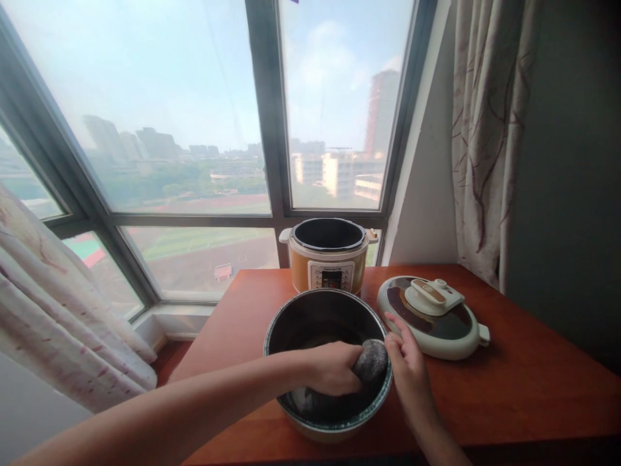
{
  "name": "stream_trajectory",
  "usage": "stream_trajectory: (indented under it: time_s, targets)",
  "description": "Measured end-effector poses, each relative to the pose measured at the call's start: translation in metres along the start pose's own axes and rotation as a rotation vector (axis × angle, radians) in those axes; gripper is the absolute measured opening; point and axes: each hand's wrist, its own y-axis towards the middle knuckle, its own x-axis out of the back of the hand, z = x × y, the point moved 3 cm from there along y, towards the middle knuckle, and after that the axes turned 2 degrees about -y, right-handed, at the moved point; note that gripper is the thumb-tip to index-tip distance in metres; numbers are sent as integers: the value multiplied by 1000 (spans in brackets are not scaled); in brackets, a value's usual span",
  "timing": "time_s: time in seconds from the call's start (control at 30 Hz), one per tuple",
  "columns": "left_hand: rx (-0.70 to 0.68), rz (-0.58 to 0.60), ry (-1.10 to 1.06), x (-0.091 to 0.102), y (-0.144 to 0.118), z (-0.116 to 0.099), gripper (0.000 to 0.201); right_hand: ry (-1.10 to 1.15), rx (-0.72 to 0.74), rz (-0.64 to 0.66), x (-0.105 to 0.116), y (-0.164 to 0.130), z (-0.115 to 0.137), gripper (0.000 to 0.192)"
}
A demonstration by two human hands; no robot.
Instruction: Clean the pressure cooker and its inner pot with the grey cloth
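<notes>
A dark round inner pot (322,424) with a speckled rim stands near the front of the table. Inside it, my left hand (336,367) is closed on a grey, fuzzy-looking cloth (370,362), which lies against the pot's right inner wall. My right hand (406,353) grips the pot's rim on the right side, with the forefinger stretched out and the thumb by the rim. Parts of the left fingers are hidden by the cloth and the hand itself.
Behind the pot stands a yellow-and-white electric pressure cooker (301,265), its top uncovered. Its lid (436,340) lies on the reddish wooden table (514,395) to the right. Windows (330,110) rise behind, with curtains (485,142) at both sides.
</notes>
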Motion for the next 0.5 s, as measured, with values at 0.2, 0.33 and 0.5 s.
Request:
stream_trajectory:
  time_s: [0.2, 0.33, 0.5]
  targets:
    - [99, -312, -530, -13, 30, 9, 58, 70, -12, 18, 0, 3, -10, 57]
    - [-87, -250, -355, -7, 19, 5, 65, 126, -14, 14, -2, 1, -9, 57]
    - [-303, 63, -166, 10, -13, 2, 59, 179, -58, 28, -4, -1, -6, 62]
